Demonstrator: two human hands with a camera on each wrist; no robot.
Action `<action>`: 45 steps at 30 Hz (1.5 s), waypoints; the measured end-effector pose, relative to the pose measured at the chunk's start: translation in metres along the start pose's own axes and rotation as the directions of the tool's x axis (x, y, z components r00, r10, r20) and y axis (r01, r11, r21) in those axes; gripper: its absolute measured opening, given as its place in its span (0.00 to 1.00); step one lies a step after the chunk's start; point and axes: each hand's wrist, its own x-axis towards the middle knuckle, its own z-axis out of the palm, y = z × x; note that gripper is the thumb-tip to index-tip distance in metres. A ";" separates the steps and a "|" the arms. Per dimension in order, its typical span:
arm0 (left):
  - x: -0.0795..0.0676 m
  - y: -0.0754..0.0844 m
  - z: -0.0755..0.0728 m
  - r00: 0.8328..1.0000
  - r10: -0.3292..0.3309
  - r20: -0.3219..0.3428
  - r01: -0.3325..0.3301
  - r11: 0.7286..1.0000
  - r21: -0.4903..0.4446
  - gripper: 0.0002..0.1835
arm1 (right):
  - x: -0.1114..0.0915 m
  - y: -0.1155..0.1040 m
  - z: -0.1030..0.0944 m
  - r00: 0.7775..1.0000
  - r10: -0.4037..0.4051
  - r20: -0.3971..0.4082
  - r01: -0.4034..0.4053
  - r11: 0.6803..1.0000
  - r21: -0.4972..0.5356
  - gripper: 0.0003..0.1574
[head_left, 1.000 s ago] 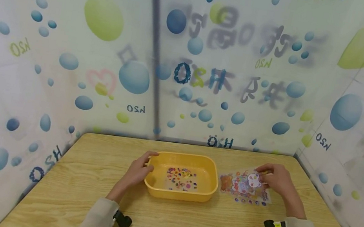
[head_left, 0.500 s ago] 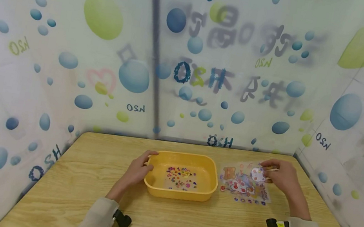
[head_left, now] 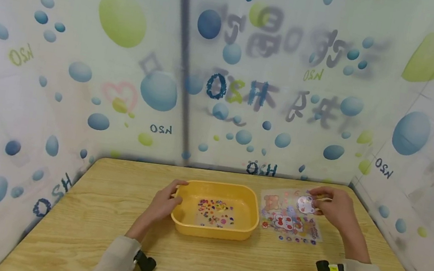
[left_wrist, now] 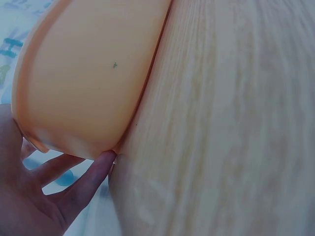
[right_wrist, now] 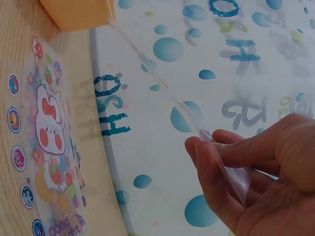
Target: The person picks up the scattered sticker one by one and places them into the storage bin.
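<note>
Head view: a pale wall printed with blue and green ovals (head_left: 295, 124) stands behind a light wood-grain worktop (head_left: 200, 265). On it sits a yellow, rounded rectangular plastic tub (head_left: 212, 234). Just right of the tub lies a colourful transparent sticker sheet (head_left: 288, 224), which shows a white rabbit with a red bow and a row of small round badges. A thin clear plastic film (right_wrist: 170, 96) slants above the worktop; whether it joins the sheet, I cannot tell. Of the hands, the left hand (head_left: 163, 203) grips the tub's left end, thumb and fingers spread along it; the right hand (head_left: 335, 208) pinches the film. Tiny multicoloured pieces (head_left: 215, 211) lie inside the tub.
</note>
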 end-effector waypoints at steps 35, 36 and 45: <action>0.002 -0.001 -0.001 1.000 0.017 -0.006 -0.017 1.000 0.001 0.27 | 0.018 -0.051 0.000 0.992 -0.120 0.045 0.123 0.988 -0.093 0.17; 0.002 -0.001 -0.001 1.000 0.016 -0.006 -0.016 1.000 -0.001 0.27 | 0.021 -0.055 0.003 0.991 -0.125 0.055 0.129 0.988 -0.087 0.17; 0.002 -0.002 0.000 1.000 0.024 -0.007 -0.024 1.000 -0.007 0.26 | 0.041 -0.084 0.037 0.980 -0.143 0.138 0.154 0.986 -0.072 0.16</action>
